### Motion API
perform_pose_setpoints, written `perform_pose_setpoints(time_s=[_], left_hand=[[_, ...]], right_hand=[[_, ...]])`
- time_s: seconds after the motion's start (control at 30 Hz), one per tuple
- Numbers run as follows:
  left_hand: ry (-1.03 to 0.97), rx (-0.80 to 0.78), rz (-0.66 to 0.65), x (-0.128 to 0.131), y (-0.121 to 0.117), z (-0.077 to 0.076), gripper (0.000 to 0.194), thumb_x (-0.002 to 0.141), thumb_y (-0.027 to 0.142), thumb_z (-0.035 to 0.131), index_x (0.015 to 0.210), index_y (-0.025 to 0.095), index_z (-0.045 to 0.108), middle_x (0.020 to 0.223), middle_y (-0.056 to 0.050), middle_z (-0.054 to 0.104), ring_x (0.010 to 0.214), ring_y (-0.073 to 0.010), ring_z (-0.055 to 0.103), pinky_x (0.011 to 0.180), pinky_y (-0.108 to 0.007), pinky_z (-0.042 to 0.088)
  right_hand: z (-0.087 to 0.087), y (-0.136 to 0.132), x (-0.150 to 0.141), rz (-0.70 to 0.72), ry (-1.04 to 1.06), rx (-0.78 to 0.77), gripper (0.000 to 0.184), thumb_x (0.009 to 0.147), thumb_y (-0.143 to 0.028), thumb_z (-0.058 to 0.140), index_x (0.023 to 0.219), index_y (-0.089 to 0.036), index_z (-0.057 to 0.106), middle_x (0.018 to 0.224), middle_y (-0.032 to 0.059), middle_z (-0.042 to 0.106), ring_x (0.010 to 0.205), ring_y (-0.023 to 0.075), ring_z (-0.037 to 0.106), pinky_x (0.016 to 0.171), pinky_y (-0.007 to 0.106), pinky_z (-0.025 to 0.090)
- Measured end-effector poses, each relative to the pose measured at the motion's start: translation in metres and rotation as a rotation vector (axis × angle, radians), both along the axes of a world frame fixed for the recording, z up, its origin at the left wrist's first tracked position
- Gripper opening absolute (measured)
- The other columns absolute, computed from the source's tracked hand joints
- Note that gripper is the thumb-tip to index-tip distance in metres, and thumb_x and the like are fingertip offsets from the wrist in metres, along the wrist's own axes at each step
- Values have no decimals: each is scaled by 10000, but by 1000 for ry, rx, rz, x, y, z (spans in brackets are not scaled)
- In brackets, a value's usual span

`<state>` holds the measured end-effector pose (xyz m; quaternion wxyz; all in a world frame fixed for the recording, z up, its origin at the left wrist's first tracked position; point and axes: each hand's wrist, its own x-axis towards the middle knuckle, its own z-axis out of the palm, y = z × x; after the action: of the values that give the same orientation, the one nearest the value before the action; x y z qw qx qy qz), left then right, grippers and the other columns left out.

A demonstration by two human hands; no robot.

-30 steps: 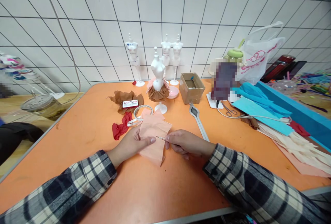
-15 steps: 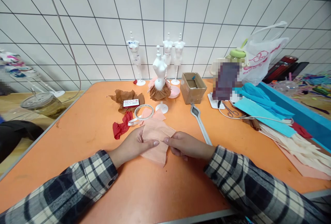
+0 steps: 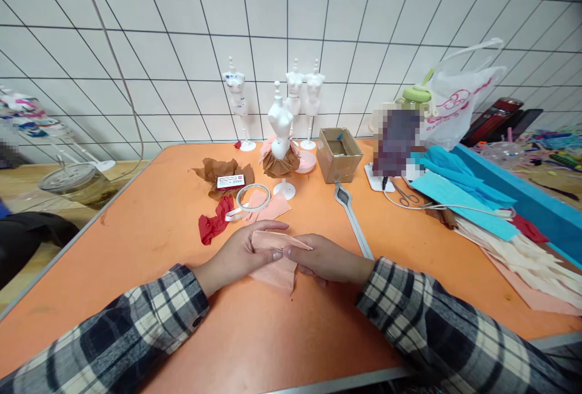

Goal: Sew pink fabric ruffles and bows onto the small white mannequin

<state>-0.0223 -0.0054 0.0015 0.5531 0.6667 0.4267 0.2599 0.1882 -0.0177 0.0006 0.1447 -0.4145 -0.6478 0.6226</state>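
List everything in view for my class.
Table: one, orange, below
Held paper: one, peach, centre front
Loose paper: uncounted, peach, centre
Skirted dress form: one, white, centre
Other dress forms: three, white, back
Tape roll: one, white, by loose paper
Red paper: one, red, beside tape roll
Small box: one, white and red, left
Brown paper: one, brown, under small box
Bowl: one, pink, centre
Carton: one, brown, right of bowl
Long tool: one, grey, before carton
Scissors: one pair, grey, right
Blue sheets: several, blue, right
Bag: one, white, back right
Other clutter: uncounted, mixed, right
Left hand, right hand: two, plaid-sleeved, holding paper
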Motion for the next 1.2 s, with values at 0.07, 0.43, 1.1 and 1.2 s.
perform_pose_setpoints(time_s=[0.07,0.43,1.1,1.2], left_hand=[[22,35,-2,1,-1,3,493,745,353,726,1187,182,591,1052,-69,698,909,-227,661,747,-279,528],[-169,-119,143,-4,3,2,423,790,404,660,1151,183,646,1091,-79,704,934,-240,658,757,-279,507],[-116,-166,128,4,-2,-2,503,886,578,469,976,156,727,788,-50,757,657,-207,669,584,-276,514],[-147,-166,97,5,-4,-2,495,894,569,461,1032,162,708,840,-53,758,695,-213,678,634,-290,531]], right_hand=[[2,0,1,19,32,-11,392,913,-536,418,871,-169,551,561,-72,393,366,50,369,326,171,358],[8,4,2,-134,159,-240,356,894,-492,468,705,-195,420,457,-107,343,308,47,272,289,169,300],[-1,0,-3,-83,-6,-104,396,905,-568,438,813,-184,466,520,-81,404,342,48,349,280,153,304],[3,-2,-5,-114,-12,-82,356,908,-540,455,853,-189,478,514,-87,394,339,51,345,272,152,290]])
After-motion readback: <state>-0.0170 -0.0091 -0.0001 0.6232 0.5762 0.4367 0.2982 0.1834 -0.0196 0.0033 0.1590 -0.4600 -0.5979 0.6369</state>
